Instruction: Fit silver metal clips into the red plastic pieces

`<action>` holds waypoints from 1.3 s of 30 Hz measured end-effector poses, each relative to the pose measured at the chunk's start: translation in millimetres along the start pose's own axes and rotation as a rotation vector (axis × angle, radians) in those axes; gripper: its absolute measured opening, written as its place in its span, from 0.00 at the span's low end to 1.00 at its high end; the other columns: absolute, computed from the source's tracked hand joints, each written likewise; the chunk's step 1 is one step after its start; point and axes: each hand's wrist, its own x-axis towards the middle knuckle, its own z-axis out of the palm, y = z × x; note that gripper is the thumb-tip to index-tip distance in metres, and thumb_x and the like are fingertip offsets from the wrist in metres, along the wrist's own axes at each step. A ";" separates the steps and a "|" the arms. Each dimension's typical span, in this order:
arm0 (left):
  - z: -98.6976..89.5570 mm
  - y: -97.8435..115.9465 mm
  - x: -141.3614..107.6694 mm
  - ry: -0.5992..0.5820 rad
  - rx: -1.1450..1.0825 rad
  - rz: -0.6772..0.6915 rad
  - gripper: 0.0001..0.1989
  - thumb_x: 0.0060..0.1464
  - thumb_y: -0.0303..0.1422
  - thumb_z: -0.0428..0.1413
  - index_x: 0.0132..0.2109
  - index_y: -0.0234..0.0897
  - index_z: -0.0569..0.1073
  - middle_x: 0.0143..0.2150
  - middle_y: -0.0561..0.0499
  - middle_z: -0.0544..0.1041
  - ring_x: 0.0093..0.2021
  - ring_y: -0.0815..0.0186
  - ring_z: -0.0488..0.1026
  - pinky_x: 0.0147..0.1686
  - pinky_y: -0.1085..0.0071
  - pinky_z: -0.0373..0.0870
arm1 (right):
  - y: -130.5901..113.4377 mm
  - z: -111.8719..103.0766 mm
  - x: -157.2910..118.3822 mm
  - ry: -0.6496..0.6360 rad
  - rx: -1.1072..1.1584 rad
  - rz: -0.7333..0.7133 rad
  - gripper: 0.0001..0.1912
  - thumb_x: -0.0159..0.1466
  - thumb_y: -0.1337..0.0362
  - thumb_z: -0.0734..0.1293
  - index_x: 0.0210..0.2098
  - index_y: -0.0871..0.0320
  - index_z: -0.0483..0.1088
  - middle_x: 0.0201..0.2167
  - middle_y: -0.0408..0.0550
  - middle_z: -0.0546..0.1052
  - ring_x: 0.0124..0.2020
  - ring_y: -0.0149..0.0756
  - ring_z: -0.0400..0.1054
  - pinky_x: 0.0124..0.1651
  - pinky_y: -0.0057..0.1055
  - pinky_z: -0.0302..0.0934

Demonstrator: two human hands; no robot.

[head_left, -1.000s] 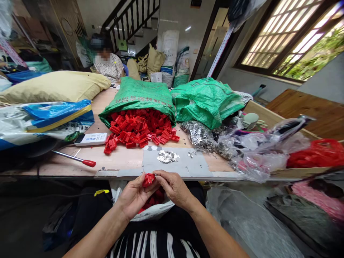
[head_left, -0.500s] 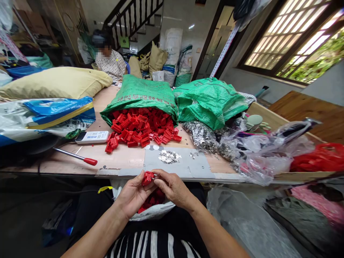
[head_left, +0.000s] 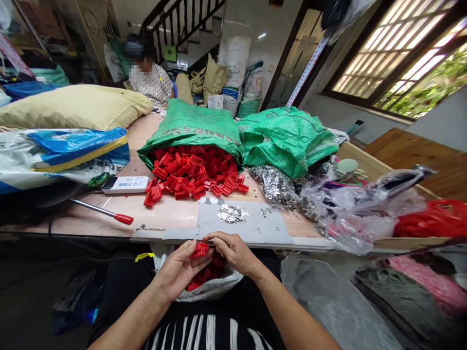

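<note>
The pale wooden table point(head_left: 168, 214) bears a green woven sack point(head_left: 197, 120); left hand point(head_left: 177, 270) pinches red plastic block point(head_left: 200, 250), right hand point(head_left: 235, 253) something indistinct.

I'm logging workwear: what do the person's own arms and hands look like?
The left forearm and right forearm are bare, with no sleeve in view. The left hand and right hand are ungloved; no ring, watch or bracelet shows. The clothing below is black with uneven white stripes.
</note>
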 end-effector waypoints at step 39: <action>-2.4 -13.7 -11.9 0.173 0.456 0.133 0.31 0.34 0.43 0.70 0.47 0.38 0.73 0.39 0.44 0.81 0.38 0.54 0.79 0.36 0.67 0.76 | -20.2 5.4 -14.3 -0.195 -0.180 -0.194 0.09 0.62 0.69 0.66 0.42 0.58 0.75 0.42 0.46 0.78 0.43 0.32 0.72 0.45 0.21 0.61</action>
